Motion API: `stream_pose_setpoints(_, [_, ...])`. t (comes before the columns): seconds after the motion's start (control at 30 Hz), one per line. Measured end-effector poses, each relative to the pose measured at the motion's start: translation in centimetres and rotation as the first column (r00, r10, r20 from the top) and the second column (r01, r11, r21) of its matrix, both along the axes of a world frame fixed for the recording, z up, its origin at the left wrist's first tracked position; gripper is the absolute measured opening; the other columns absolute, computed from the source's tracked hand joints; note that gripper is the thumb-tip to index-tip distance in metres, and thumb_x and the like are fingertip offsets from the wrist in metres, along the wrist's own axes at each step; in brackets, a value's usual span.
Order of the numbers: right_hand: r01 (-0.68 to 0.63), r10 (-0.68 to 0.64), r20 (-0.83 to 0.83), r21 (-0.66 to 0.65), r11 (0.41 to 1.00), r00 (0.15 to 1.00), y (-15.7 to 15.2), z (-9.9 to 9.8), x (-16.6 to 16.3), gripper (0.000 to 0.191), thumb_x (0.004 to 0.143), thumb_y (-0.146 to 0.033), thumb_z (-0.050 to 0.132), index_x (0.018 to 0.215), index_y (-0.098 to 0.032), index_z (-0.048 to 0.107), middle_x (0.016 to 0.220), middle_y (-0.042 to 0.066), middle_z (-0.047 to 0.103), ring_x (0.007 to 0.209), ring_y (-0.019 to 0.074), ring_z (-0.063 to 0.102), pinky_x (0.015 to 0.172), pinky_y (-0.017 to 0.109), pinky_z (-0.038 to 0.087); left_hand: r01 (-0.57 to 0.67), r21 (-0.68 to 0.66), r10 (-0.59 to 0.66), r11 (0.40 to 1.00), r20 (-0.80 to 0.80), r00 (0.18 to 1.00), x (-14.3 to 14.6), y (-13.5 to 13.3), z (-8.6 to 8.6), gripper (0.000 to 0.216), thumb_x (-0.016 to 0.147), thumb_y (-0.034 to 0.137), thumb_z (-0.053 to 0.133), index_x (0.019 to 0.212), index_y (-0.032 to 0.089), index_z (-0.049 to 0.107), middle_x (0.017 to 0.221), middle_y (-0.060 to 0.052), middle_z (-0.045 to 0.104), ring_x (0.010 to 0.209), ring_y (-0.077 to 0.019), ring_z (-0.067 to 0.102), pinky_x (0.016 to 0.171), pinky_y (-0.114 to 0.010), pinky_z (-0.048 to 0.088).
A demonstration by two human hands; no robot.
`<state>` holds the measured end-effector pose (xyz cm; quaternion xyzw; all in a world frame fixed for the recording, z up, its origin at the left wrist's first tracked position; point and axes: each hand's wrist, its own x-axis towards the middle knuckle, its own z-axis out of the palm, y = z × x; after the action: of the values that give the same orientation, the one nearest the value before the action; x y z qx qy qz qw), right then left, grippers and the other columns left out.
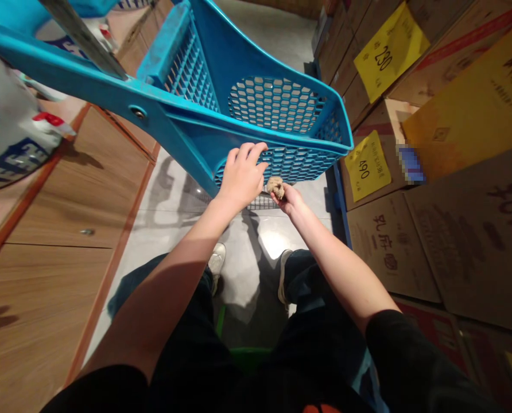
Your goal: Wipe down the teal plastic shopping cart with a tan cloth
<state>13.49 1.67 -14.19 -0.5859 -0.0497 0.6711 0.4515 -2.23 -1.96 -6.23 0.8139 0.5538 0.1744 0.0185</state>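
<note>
A blue plastic basket with perforated walls is held up and tilted in front of me. My left hand grips its near wall, fingers curled over the mesh. My right hand is just below the basket's lower edge, closed on a small crumpled tan wad, which touches the basket's underside. Both forearms reach forward from the bottom of the view, the sleeves dark.
Wooden cabinets line the left side, with a white and blue jar on top. Stacked cardboard boxes with yellow price tags fill the right. A narrow grey tiled aisle runs between, my shoes on it.
</note>
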Motion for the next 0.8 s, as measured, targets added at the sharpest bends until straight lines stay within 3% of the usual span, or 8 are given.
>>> stream_pose_setpoints(0.13, [-0.024, 0.023, -0.007, -0.04, 0.999, 1.0, 0.4, -0.1, -0.1, 0.023, 0.106, -0.011, 0.06, 0.085, -0.019, 0.063, 0.056, -0.007, 0.067, 0.042, 0.0059, 0.059, 0.045, 0.011, 0.053, -0.018, -0.017, 0.018, 1.0, -0.013, 1.0, 0.1, 0.0, 0.0, 0.036, 0.101, 0.015, 0.052, 0.125, 0.018, 0.078, 0.167, -0.012, 0.055, 0.154, -0.0354, 0.046, 0.129, -0.054, 0.036])
stream_pose_setpoints(0.37, [-0.003, 0.011, -0.061, 0.134, 0.991, 0.998, 0.3, 2.3, -0.2, 0.02, 0.106, -0.012, 0.06, 0.088, -0.018, 0.065, 0.06, -0.005, 0.071, 0.046, 0.0062, 0.063, 0.047, 0.011, 0.054, 0.013, 0.037, -0.015, 0.999, 0.043, 0.999, 0.0, 0.1, -0.3, 0.04, 0.098, 0.014, 0.053, 0.128, 0.017, 0.079, 0.163, -0.013, 0.06, 0.153, -0.0379, 0.047, 0.128, -0.057, 0.037])
stream_pose_setpoints(0.63, [0.046, -0.046, -0.004, -0.038, 0.998, 0.999, 0.3, 0.3, 0.1, 0.024, 0.108, -0.009, 0.054, 0.089, -0.018, 0.066, 0.056, -0.007, 0.068, 0.045, 0.0066, 0.063, 0.045, 0.011, 0.054, 0.009, 0.021, -0.011, 1.0, 0.073, 0.997, 0.0, 0.1, -0.2, 0.047, 0.097, 0.014, 0.054, 0.138, 0.02, 0.076, 0.163, -0.012, 0.06, 0.153, -0.0372, 0.047, 0.129, -0.057, 0.036])
stream_pose_setpoints(0.8, [0.028, -0.019, -0.079, 0.112, 0.993, 0.997, 0.8, 2.2, -0.4, 0.021, 0.107, -0.011, 0.06, 0.088, -0.019, 0.066, 0.062, -0.005, 0.072, 0.051, 0.0073, 0.067, 0.05, 0.01, 0.057, 0.003, 0.006, -0.004, 1.0, 0.056, 0.998, 0.0, 0.0, -0.1, 0.044, 0.099, 0.015, 0.051, 0.135, 0.019, 0.077, 0.164, -0.013, 0.059, 0.154, -0.0383, 0.046, 0.128, -0.057, 0.036])
